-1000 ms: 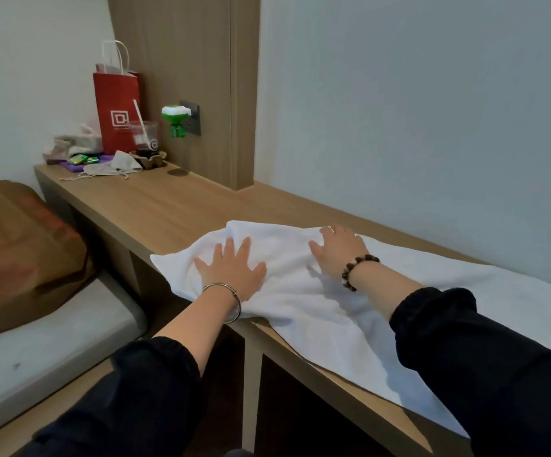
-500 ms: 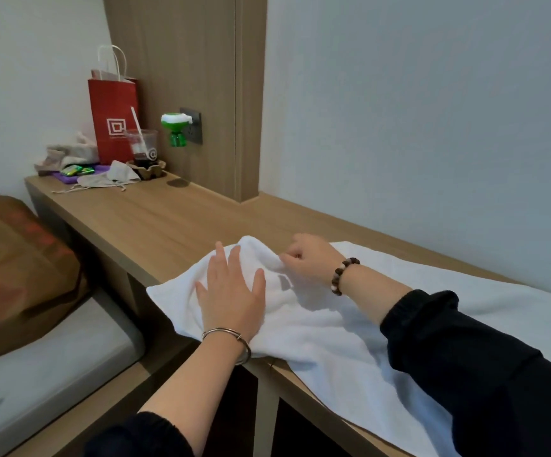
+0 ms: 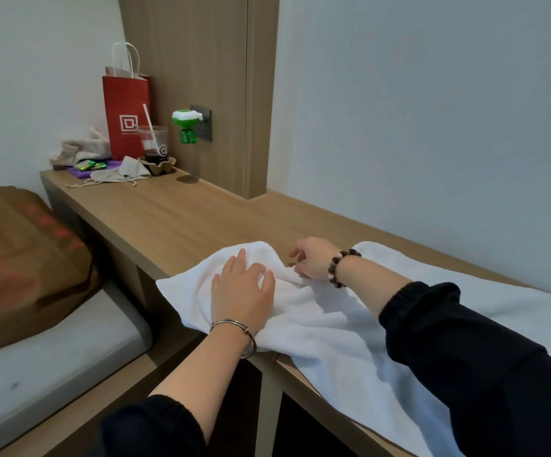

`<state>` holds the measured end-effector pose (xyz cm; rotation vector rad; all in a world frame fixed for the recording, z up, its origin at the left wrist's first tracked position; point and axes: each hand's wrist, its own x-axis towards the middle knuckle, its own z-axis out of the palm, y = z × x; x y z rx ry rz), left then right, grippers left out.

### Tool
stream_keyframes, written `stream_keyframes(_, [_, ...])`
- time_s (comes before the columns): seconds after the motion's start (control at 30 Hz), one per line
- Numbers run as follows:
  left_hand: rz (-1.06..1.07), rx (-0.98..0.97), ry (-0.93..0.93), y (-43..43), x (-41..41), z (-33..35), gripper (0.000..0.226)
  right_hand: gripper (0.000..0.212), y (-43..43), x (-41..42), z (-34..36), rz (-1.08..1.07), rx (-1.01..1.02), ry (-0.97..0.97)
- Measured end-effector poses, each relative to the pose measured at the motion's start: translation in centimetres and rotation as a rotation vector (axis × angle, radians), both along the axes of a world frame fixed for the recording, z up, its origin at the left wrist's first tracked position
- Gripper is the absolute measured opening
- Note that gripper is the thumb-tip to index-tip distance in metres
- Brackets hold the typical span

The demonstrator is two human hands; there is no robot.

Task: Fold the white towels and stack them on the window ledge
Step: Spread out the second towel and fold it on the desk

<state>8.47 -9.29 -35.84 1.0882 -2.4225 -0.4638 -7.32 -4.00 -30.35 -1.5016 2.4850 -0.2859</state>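
Observation:
A white towel lies spread along the wooden ledge, its left end bunched up near the ledge's front edge. My left hand lies flat on that bunched end, fingers slightly spread, a metal bangle on the wrist. My right hand, with a bead bracelet, is at the towel's far edge and pinches a fold of the cloth with curled fingers. The towel runs on to the right under my right sleeve.
At the ledge's far left stand a red paper bag, a plastic cup with a straw, a cloth pouch and small items. A green plug-in device sits on the wooden panel. A bed with a brown cover is at the left.
Both hands lay flat on the towel a second ago. My right hand has since curled and taken hold of the far edge, pulling it up into a ridge; my left hand has shifted slightly right.

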Motion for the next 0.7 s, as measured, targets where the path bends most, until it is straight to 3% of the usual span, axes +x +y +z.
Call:
stream_keyframes(0.17, [-0.007, 0.02, -0.013, 0.1, 0.0, 0.2, 0.039, 0.033, -0.9, 0.6, 1.5, 0.144, 0.286, 0.138])
stream_keyframes(0.27, [0.007, 0.036, 0.021, 0.1, 0.0, 0.1, 0.041, 0.033, -0.9, 0.7, 2.3, 0.116, 0.39, 0.262])
stream_keyframes(0.33, [0.019, 0.079, 0.11, 0.1, 0.0, 0.0, 0.048, 0.025, -0.8, 0.5, 2.7, 0.107, 0.294, 0.459])
stream_keyframes(0.43, [0.017, 0.091, 0.186, 0.0, -0.1, -0.3, 0.061, 0.016, -0.2, -0.2, 3.7, 0.075, -0.065, 0.633])
stream_keyframes(0.53, [0.034, 0.037, 0.191, 0.0, -0.1, -0.4, 0.067, 0.011, 0.6, -1.3, 4.1, -0.077, -0.358, 0.389])
stream_keyframes(0.63, [0.035, -0.011, 0.171, 0.0, -0.1, -0.4, 0.07, 0.016, 1.2, -1.6, 3.3, -0.1, -0.31, -0.045])
stream_keyframes(0.7, [0.024, -0.041, 0.102, -0.2, -0.1, -0.6, 0.069, 0.031, 1.3, -1.4, 3.2, -0.163, -0.247, -0.199])
